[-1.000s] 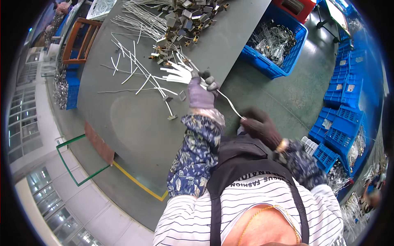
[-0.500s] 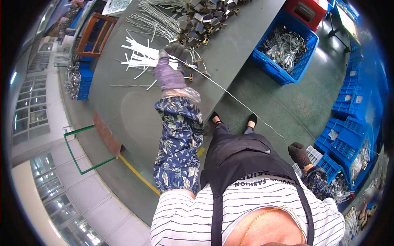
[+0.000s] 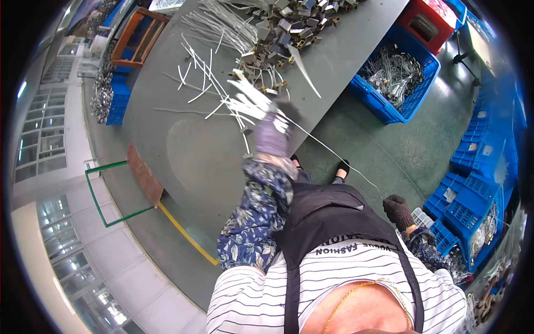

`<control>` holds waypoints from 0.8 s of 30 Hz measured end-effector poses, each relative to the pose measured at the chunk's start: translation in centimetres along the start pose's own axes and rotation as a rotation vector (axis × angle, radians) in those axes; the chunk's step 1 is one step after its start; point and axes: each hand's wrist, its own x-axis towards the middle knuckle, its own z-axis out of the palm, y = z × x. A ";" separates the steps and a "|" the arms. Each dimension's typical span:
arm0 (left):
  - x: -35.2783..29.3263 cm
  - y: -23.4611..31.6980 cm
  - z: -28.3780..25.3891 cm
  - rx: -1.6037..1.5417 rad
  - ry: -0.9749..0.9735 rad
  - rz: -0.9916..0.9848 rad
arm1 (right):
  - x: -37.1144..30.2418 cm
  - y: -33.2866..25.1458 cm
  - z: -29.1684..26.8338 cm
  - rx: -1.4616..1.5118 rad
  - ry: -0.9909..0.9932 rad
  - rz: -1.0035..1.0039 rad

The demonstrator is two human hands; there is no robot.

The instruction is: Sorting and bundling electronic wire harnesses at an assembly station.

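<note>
Fingers on the purple-gloved left hand (image 3: 275,132) looked blurry, but they were wrapped round a bunch of short white plastic-looking strips (image 3: 248,102) over the flat grey table (image 3: 194,147). One long, thin white wire (image 3: 337,155) ran from there to the brown-gloved right hand (image 3: 396,210), whose curled fingers seemed to pinch it. Stretching that wire looked like the step; next seemed to need a snug left grip and gentle pulling.

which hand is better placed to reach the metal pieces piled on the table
Probably the left hand: it is over the table, nearer the metal pieces, though it grips a bundle of white strips. The right hand is farther off, beyond the table's edge, with a wire running to it.
</note>
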 end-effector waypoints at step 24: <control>2.1 5.1 -3.5 -0.261 -0.100 0.311 | 0.5 -1.8 2.3 -0.082 -0.049 -0.065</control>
